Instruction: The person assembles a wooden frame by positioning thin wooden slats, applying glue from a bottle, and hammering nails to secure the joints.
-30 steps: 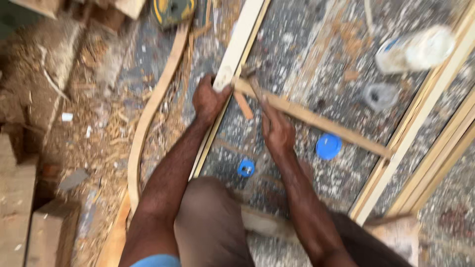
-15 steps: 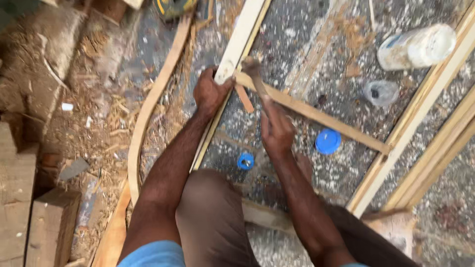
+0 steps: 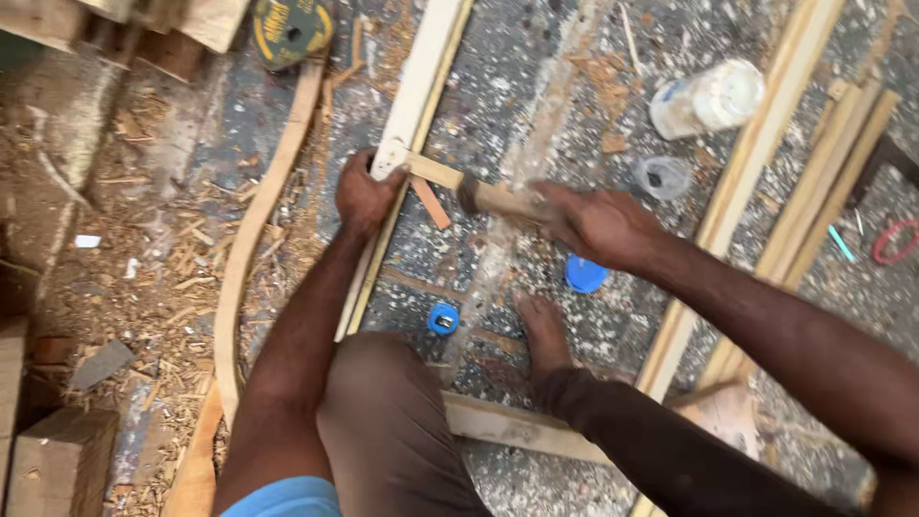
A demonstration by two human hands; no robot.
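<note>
In the head view, the left hand [image 3: 369, 196] is clenching the pale wooden batten [image 3: 414, 110] lying on the speckled floor [image 3: 536, 86]. The right hand [image 3: 598, 225] is grasping a hammer [image 3: 493, 198] beside the thin cross strip [image 3: 436, 174].

Pale wooden slat [image 3: 414, 105], long and flat on the speckled floor, running toward 1 o'clock. Hammer [image 3: 493, 198], wooden-handled and blurred, lying across at 3 o'clock, just beside the slat's joint.
</note>
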